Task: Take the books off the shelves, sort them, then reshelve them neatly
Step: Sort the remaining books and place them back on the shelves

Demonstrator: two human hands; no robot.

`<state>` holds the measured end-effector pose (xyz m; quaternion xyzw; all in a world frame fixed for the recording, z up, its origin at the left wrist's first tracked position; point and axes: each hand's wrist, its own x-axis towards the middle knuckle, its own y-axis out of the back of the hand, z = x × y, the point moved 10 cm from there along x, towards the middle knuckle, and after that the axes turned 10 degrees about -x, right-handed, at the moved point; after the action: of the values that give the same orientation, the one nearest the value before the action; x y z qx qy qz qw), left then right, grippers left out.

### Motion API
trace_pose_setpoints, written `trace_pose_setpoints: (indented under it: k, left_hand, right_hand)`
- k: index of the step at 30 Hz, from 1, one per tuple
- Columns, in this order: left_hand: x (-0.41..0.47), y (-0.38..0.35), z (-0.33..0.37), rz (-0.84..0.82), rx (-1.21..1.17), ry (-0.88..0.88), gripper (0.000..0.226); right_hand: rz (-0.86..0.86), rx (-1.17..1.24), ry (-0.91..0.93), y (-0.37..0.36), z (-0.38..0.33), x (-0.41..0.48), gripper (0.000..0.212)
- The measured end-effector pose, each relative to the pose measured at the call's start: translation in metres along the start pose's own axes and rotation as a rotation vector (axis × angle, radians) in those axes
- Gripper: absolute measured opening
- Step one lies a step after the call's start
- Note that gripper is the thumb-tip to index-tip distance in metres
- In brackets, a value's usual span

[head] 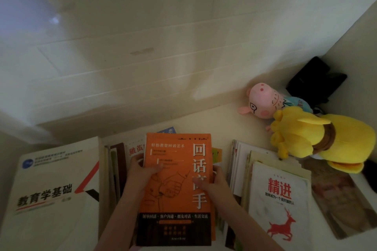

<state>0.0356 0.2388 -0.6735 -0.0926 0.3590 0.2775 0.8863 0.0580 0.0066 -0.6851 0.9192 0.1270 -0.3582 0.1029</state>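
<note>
Orange book at 6 o'clock, flat over the middle pile on the desk. Left hand grips its 9 o'clock edge, right hand its 3 o'clock edge: fingers curled round, thumbs on cover. White textbook at 8 o'clock, deer book at 4 o'clock

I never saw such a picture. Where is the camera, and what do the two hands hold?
No machine here, only a person. The one picture comes from a camera on the person's head, looking down. The left hand and right hand grip an orange book by its sides, over other books. Beside it lie a white textbook, left, and a white book with a red deer, right. Farther right sit a pink pig plush and a yellow plush toy.
</note>
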Motion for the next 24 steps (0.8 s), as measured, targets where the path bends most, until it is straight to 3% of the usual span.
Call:
trace_pose_setpoints:
  k: [8, 10, 12, 14, 17, 21, 24]
  left_hand:
    - [-0.018, 0.004, 0.024, -0.028, -0.08, -0.144, 0.082]
    - [-0.022, 0.007, 0.022, 0.011, -0.064, -0.185, 0.067]
    - [-0.025, 0.01, 0.019, 0.036, -0.083, -0.208, 0.052]
    - [-0.024, 0.015, 0.015, 0.061, -0.117, -0.209, 0.048]
    - [-0.021, 0.022, 0.013, 0.092, -0.129, -0.203, 0.052]
    - [-0.019, 0.02, 0.014, 0.079, -0.14, -0.216, 0.05]
    - [-0.017, 0.021, 0.012, 0.079, -0.163, -0.204, 0.041]
  right_hand:
    - [-0.11, 0.0, 0.014, -0.008, -0.012, 0.009, 0.073]
    - [-0.127, 0.065, 0.01, -0.007, -0.018, 0.011, 0.066]
    - [0.047, 0.037, 0.014, 0.016, -0.025, 0.018, 0.052]
    - [0.19, -0.055, -0.005, 0.037, -0.023, 0.035, 0.051]
    - [0.213, -0.206, -0.154, 0.037, 0.002, 0.072, 0.068]
    - [0.324, -0.407, -0.239, 0.044, 0.012, 0.096, 0.058]
    - [0.3, -0.433, -0.248, 0.041, 0.006, 0.1, 0.052]
